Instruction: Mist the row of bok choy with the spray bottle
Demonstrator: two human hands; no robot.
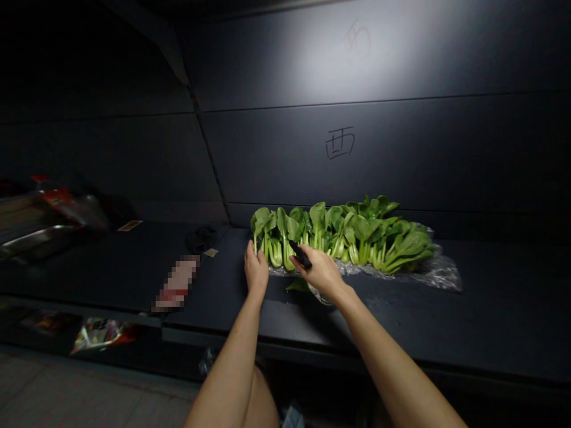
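A row of green bok choy (359,238) stands along the back of the dark shelf, leaves up and stalks down, on clear plastic wrap (441,270). My left hand (256,270) is at the row's left end, its fingers and thumb closed around the stalk of the outermost bok choy. In front of the row, my right hand (323,270) grips a spray bottle; its black nozzle (300,255) points left toward the stalks. Part of the bottle's clear body (321,295) shows under that hand, and the rest is hidden. A loose green leaf (297,285) lies near the bottle.
The dark shelf (414,321) has a back panel (276,148) with a handwritten character. To the left are a dark crumpled item (200,239), a small card (211,253) and blurred packages (66,205). Below sits a shiny packet (98,334) on a lower shelf.
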